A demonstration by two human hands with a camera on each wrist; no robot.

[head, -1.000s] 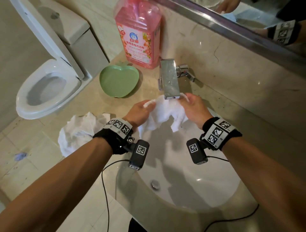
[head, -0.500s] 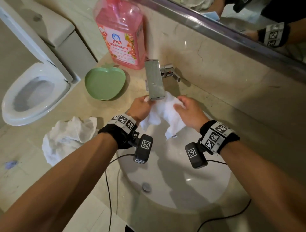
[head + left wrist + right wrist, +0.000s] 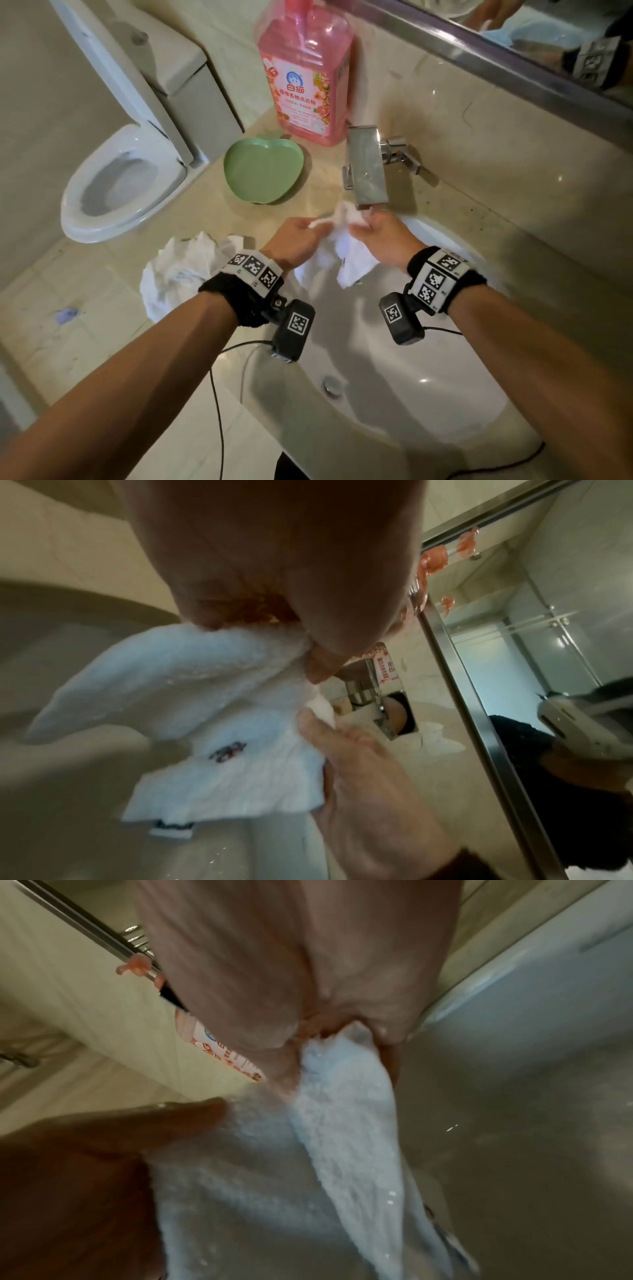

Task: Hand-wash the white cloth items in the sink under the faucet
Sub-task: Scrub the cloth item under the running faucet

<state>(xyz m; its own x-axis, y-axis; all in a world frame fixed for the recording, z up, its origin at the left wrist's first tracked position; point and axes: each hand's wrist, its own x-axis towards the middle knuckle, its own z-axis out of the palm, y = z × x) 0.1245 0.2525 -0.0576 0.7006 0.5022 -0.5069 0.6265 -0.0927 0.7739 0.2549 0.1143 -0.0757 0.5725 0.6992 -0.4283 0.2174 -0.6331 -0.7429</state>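
At frame centre, over the sink (image 3: 445,394), I see the white cloth (image 3: 346,253) now bunched tighter than a second ago. Left hand (image 3: 301,236) and right hand (image 3: 383,233) both pinch it under the faucet (image 3: 368,164); rubbing likely under way.

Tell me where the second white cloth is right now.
In the head view, the crumpled white cloth lies on the counter left of the sink, beside the left hand.

marble counter (image 3: 445,212), green dish (image 3: 263,171), pink bottle (image 3: 305,78), perhaps crumpled cloth (image 3: 178,270)
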